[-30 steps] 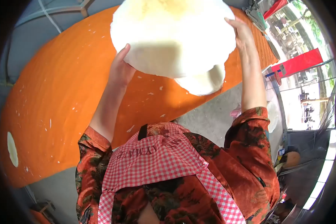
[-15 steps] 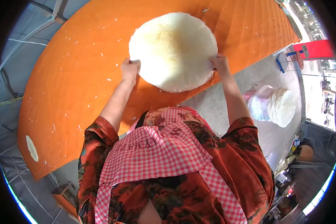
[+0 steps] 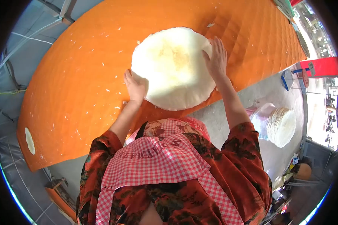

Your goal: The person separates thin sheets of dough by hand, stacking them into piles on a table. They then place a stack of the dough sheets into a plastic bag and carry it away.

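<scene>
A round white flatbread-like sheet (image 3: 172,67) with a faint brown patch at its middle lies on the orange quilted cloth (image 3: 79,82). At its left edge is my left hand (image 3: 136,87), its fingers beside the rim; whether they pinch it is hidden. My right hand (image 3: 216,60) rests over the sheet's upper right edge, fingers spread and stretched out.
A stack of round pale sheets (image 3: 281,126) stands on the right beyond the cloth, above the grey floor (image 3: 236,103). Small white scraps dot the cloth. A blue-framed stool (image 3: 287,80) is at the right, a wooden box (image 3: 62,197) at the lower left.
My right hand has released the sheet's right edge and moved up with its fingers spread. The sheet and my left hand appear lower in the view, and the surroundings have shifted slightly too.
</scene>
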The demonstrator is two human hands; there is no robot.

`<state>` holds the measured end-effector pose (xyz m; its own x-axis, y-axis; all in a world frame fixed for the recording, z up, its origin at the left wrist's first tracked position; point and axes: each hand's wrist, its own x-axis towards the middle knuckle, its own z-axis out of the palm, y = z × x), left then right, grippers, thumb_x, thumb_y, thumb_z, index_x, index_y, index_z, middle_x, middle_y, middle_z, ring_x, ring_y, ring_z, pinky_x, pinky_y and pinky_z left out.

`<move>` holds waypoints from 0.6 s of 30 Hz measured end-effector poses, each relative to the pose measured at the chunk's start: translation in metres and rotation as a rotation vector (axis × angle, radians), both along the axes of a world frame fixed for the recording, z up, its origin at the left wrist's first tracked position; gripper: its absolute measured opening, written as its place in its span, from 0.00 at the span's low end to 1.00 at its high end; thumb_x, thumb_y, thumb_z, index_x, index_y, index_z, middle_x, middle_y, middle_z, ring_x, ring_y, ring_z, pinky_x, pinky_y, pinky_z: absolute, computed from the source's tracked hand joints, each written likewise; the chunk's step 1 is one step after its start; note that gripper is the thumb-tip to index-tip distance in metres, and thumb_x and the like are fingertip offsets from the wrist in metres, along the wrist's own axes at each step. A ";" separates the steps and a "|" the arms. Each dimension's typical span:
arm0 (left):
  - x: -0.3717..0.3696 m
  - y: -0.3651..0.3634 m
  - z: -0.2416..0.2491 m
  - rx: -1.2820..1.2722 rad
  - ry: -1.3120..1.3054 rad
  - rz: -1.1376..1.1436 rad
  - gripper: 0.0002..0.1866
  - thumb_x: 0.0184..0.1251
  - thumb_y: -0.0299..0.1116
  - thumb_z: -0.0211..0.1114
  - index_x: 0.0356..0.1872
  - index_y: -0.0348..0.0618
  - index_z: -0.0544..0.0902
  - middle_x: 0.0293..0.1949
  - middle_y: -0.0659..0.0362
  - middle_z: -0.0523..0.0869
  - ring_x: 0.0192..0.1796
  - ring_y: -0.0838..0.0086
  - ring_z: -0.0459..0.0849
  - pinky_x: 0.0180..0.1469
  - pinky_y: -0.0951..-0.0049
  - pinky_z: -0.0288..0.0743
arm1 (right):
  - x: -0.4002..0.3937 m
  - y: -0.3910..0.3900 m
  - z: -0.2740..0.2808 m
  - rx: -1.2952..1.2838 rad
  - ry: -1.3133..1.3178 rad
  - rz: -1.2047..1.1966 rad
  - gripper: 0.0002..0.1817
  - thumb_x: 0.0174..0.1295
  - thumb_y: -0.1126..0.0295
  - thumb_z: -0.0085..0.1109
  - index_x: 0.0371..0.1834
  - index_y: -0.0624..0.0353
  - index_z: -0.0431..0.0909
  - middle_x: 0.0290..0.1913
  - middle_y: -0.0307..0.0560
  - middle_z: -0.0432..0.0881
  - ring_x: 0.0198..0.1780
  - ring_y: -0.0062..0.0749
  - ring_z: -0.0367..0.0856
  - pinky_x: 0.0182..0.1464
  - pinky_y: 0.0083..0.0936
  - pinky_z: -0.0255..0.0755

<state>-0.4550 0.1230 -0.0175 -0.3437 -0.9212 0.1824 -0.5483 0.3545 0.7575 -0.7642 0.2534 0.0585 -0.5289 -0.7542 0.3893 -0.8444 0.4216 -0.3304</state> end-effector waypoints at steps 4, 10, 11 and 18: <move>-0.019 0.038 0.092 -0.350 -0.268 -0.505 0.41 0.56 0.33 0.68 0.72 0.47 0.61 0.72 0.46 0.60 0.71 0.49 0.60 0.71 0.46 0.52 | 0.001 -0.068 -0.004 0.170 0.112 0.092 0.32 0.69 0.50 0.49 0.72 0.50 0.58 0.76 0.45 0.54 0.78 0.42 0.46 0.73 0.54 0.46; 0.010 0.071 -0.002 -0.325 -0.459 -0.791 0.40 0.54 0.55 0.65 0.70 0.62 0.66 0.75 0.52 0.55 0.77 0.51 0.50 0.68 0.28 0.42 | -0.005 -0.127 -0.076 0.481 -0.158 0.216 0.38 0.68 0.42 0.41 0.77 0.47 0.49 0.79 0.44 0.46 0.79 0.38 0.40 0.76 0.49 0.41; 0.011 0.073 -0.008 -0.382 -0.415 -0.788 0.39 0.54 0.58 0.62 0.70 0.63 0.66 0.74 0.52 0.57 0.76 0.50 0.50 0.68 0.28 0.42 | -0.001 -0.129 -0.073 0.514 -0.173 0.231 0.38 0.68 0.42 0.40 0.77 0.46 0.48 0.79 0.45 0.45 0.79 0.39 0.41 0.76 0.48 0.42; 0.062 0.074 -0.004 -0.333 -0.093 -0.802 0.23 0.69 0.47 0.56 0.58 0.44 0.75 0.70 0.49 0.66 0.74 0.52 0.59 0.75 0.42 0.44 | -0.013 -0.134 -0.065 0.832 0.119 -0.017 0.42 0.67 0.38 0.43 0.79 0.40 0.43 0.80 0.43 0.42 0.79 0.43 0.43 0.69 0.68 0.46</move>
